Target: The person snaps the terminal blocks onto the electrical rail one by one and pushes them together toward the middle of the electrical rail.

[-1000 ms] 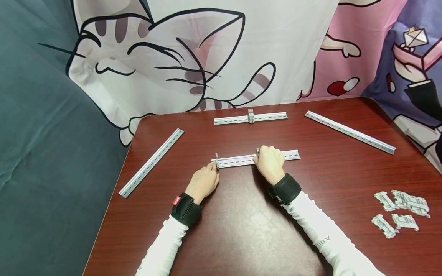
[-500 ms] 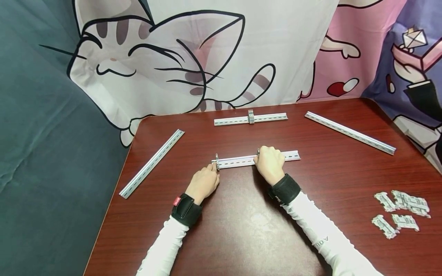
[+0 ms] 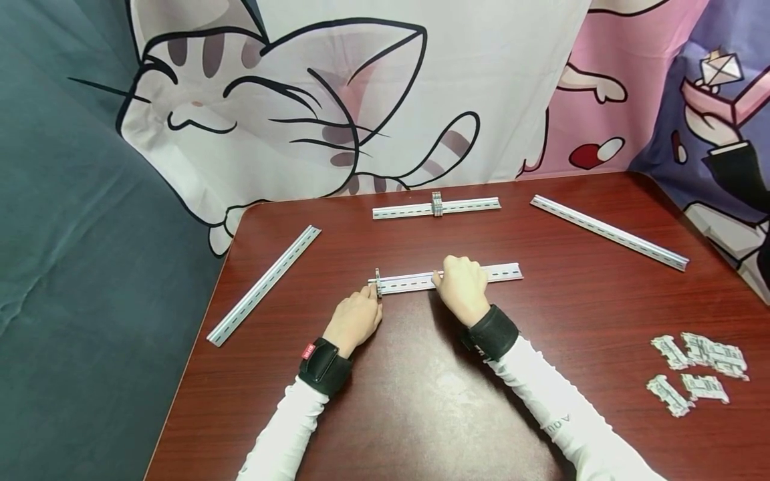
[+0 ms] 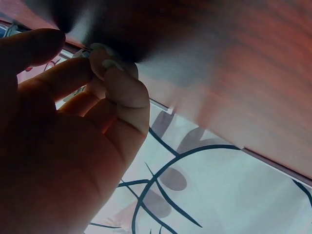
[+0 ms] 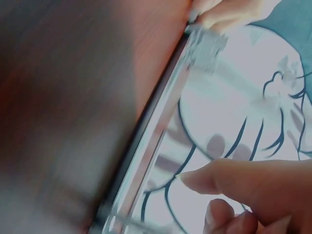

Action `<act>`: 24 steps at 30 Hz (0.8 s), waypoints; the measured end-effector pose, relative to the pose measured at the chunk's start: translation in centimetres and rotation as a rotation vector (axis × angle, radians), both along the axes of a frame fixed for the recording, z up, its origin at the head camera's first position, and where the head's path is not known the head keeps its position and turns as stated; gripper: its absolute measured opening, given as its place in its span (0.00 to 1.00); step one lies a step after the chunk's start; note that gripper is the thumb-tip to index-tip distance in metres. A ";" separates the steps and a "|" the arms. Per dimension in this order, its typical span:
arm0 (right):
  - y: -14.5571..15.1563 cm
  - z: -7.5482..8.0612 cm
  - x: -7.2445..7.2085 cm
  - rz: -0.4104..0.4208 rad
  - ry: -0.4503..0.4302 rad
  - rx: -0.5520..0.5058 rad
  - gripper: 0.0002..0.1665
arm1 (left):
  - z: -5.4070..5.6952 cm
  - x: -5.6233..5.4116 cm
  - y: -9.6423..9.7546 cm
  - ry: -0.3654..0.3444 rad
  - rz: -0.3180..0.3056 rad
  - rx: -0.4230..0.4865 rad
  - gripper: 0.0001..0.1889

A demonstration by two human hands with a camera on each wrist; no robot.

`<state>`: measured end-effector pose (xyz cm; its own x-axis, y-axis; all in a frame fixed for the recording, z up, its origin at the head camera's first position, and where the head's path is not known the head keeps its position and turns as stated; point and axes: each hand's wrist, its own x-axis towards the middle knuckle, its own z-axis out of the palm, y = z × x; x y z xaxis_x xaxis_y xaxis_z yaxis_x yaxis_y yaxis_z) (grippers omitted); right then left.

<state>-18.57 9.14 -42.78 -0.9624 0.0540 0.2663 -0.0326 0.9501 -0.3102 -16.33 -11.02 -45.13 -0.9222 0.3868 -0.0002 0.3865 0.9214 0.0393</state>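
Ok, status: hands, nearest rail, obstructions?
Left hand at upright clip, left end of nearest rail. Right hand at rail's middle, hold unclear. No obstruction visible between hands.

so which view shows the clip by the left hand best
The right wrist view shows the clip largest and broadside, though blurred. The head view shows only a thin sliver beside the left hand. In the left wrist view, that hand's fingers hide most of it.

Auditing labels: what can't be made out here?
Head view: part of the nearest rail, behind the right hand.
Left wrist view: what the left hand touches, behind the hand itself, in shadow.
Right wrist view: detail of the left-end clip, blurred.
Head view: any markings on the loose pieces, too small.
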 end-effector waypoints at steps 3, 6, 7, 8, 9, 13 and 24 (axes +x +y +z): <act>-1.3 -0.2 0.0 0.099 -0.021 0.003 0.22 | 0.0 0.1 0.0 0.017 -0.002 0.005 0.25; -3.2 -0.4 -0.1 0.248 -0.054 -0.040 0.26 | -0.1 0.2 0.1 0.042 -0.003 0.010 0.24; -4.0 -0.5 -0.1 0.291 -0.069 -0.057 0.27 | -0.1 0.2 0.1 0.055 -0.007 0.013 0.22; -4.7 -0.6 -0.2 0.322 -0.088 -0.077 0.28 | -0.1 0.3 0.1 0.068 -0.012 0.018 0.20; -5.4 -0.6 -0.3 0.339 -0.102 -0.089 0.27 | -0.1 0.3 0.1 0.080 -0.018 0.025 0.18; -7.8 -0.8 -0.6 0.308 -0.125 -0.071 0.23 | -0.2 0.5 0.0 0.114 -0.036 0.050 0.12; -8.9 -0.9 -1.5 0.225 -0.147 -0.034 0.15 | 0.0 0.4 -0.2 0.101 -0.029 0.031 0.11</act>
<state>-20.11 0.20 -43.70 -0.9794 -0.1589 0.1243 -0.1936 0.9131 -0.3587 -15.89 -11.24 -45.18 -0.9054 0.4115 0.1048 0.4162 0.9089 0.0274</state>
